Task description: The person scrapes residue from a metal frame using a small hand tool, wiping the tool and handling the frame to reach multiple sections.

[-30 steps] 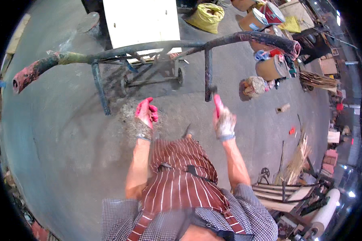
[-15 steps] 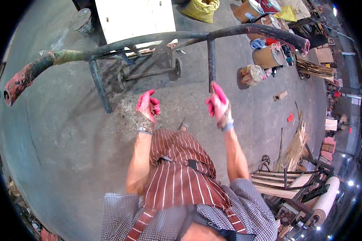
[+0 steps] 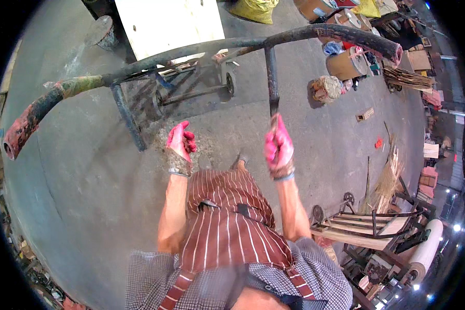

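My left hand (image 3: 179, 145), in a dirty pink-and-white work glove, hovers over the floor with its fingers curled in. What lies inside them, if anything, is hidden. My right hand (image 3: 279, 148), gloved alike, is closed just below the lower end of the right-hand post (image 3: 272, 77) of a cart. Something thin and brownish shows at its fingertips, too blurred to name. In front of me stretches the cart's dark curved metal handlebar (image 3: 191, 50), its ends wrapped in worn, reddish covering. A second post (image 3: 127, 116) hangs down nearer my left hand, apart from it.
Beyond the handlebar lie the cart's pale board (image 3: 170, 23) and wheels (image 3: 229, 83). Brown drums (image 3: 346, 64), a yellow sack (image 3: 254, 10) and a wrapped bundle (image 3: 326, 89) stand far right. A small wooden block (image 3: 365, 114) and another cart (image 3: 356, 235) are at the right. A bucket (image 3: 106, 33) stands far left.
Both hands have shifted slightly left in the picture, and the right one has turned its fingers inward. The view has tilted a little; the handlebar stays in nearly the same place.
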Demonstrator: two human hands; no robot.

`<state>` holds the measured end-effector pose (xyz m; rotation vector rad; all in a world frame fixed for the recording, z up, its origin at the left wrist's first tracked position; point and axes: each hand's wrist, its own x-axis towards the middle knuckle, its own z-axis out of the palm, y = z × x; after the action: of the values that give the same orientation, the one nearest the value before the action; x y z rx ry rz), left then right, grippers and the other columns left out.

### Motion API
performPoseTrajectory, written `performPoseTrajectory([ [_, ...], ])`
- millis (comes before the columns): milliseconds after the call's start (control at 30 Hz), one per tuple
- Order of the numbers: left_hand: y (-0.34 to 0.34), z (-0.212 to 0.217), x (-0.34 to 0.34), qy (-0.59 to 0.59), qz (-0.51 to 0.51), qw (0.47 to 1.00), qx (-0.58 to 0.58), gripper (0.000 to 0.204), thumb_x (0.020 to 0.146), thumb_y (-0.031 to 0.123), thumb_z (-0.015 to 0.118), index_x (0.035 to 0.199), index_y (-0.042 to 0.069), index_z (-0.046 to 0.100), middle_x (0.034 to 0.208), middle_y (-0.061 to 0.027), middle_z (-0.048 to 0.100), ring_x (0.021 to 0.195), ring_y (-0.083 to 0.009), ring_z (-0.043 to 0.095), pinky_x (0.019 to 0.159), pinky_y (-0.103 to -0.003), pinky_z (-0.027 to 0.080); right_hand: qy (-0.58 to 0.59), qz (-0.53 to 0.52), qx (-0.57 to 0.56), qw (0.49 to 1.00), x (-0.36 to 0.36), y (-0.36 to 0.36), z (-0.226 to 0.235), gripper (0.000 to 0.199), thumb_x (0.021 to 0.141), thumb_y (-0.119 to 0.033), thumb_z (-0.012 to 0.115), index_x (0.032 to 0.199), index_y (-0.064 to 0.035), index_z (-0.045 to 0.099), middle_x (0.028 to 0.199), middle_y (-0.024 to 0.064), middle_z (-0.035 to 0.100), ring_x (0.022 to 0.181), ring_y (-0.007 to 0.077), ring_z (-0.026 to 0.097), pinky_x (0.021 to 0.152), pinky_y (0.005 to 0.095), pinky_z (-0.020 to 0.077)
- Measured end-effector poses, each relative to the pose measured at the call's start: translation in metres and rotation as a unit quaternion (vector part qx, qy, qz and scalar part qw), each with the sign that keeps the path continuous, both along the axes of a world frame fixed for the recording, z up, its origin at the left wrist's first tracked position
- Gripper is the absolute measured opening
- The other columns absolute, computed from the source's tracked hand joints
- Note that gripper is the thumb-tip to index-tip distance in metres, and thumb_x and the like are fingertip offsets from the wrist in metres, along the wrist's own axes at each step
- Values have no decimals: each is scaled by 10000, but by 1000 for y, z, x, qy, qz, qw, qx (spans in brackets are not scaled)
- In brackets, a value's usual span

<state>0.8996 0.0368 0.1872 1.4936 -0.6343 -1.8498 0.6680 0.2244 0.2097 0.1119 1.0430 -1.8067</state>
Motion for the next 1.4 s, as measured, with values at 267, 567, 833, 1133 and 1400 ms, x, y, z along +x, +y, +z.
performPoseTrajectory([
  [267, -4, 9, 3, -19, -44, 999, -24, 333, 968, 382, 621, 1149, 106, 670, 709, -16, 594, 501, -119, 487, 432, -288, 371, -3, -33, -77, 996, -40, -101, -18, 518, 1026, -174, 503, 1529, -188, 384, 718, -61, 465, 457, 25, 340, 350, 186, 274],
  [567, -12, 9, 12, -36, 15, 999, 10, 241, 961, 315, 629, 1083, 120, 701, 680, -26, 586, 434, -117, 441, 395, -281, 322, 66, -99, 30, 992, 8, -46, 6, 541, 1003, -195, 544, 1529, -212, 417, 807, 27, 612, 484, 46, 391, 381, 185, 292],
  [833, -12, 13, 11, -11, -28, 999, -46, 315, 984, 357, 609, 1142, 93, 674, 710, -31, 589, 470, -110, 466, 413, -284, 339, 146, -145, 146, 968, 24, -44, -42, 524, 1010, -212, 548, 1523, -196, 441, 761, 6, 611, 514, 58, 447, 417, 219, 358],
  [1133, -13, 24, -11, 14, -71, 997, -14, 319, 991, 364, 602, 1151, 94, 659, 704, -31, 598, 480, -107, 471, 428, -275, 372, 212, 19, 259, 942, -32, 24, 26, 530, 1013, -224, 510, 1535, -204, 426, 815, 17, 658, 520, 60, 472, 440, 237, 399],
  [1400, 15, 108, -108, 169, -393, 899, -94, 438, 1017, 407, 575, 1326, 99, 615, 791, -46, 677, 549, -90, 568, 463, -242, 437, 342, 221, 156, 900, -3, 33, 167, 546, 998, -249, 533, 1531, -192, 430, 957, 43, 718, 645, 58, 615, 474, 196, 413],
])
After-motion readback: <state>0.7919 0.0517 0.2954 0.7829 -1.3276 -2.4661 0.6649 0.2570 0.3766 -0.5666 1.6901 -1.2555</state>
